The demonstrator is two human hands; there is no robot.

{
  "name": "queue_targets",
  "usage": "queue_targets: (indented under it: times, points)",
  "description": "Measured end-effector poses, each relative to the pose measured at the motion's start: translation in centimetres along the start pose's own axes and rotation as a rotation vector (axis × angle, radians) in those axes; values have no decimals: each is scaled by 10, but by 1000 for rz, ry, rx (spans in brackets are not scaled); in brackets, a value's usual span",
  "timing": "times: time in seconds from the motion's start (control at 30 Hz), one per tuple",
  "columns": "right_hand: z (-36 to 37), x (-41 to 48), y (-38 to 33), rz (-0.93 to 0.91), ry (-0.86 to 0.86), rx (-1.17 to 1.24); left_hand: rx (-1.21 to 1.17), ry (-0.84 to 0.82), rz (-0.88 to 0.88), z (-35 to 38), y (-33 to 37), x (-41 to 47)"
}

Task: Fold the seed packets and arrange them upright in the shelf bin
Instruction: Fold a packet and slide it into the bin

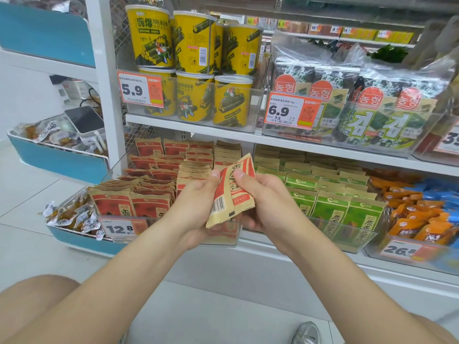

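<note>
A red and kraft-brown seed packet (pixel 232 192) is held between both hands in front of the lower shelf, creased lengthwise with its barcode side facing me. My left hand (pixel 196 207) grips its left half, thumb on top. My right hand (pixel 263 199) grips the right half, thumb pressed near the crease. Behind them the clear shelf bin (pixel 223 238) with a 12.8 price tag holds several rows of matching red packets (pixel 149 207) standing upright.
To the right sits a bin of green seed packets (pixel 332 207), then orange and blue snack pouches (pixel 422 219). Yellow canisters (pixel 193 70) and seaweed packs (pixel 372 108) fill the shelf above. A blue cart (pixel 74 237) of wrapped snacks stands at left.
</note>
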State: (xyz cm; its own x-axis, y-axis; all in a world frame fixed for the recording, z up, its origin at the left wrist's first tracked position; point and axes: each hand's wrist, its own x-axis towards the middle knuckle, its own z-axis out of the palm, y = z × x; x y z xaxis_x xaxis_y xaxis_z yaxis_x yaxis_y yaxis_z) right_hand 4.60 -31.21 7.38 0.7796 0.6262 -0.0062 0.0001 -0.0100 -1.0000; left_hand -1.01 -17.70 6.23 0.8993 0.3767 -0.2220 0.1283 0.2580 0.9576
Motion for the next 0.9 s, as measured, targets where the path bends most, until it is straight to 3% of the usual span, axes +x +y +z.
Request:
queue_targets:
  times: [0.13, 0.27, 0.4, 0.5, 0.67, 0.77, 0.9]
  points:
    - [-2, -2, 3, -3, 0, 17, -67, -40, -35, 2, 2, -1]
    - [-1, -4, -1, 34, -57, 95, -33, 33, 11, 0, 5, 0]
    - [-5, 1, -4, 43, -18, 81, 94, 229, 167, -11, -1, 15]
    - [-6, 3, -2, 1, 96, -64, 256, 271, 289, -18, 3, 16]
    - [-3, 6, 10, -130, 183, -271, 522, 125, 374, -23, 2, 15]
    - [-3, 5, 14, -235, 225, -352, 409, 27, 233, -20, 5, 5]
    - [0, 0, 11, -275, 277, -252, 130, -104, 118, -17, 11, -2]
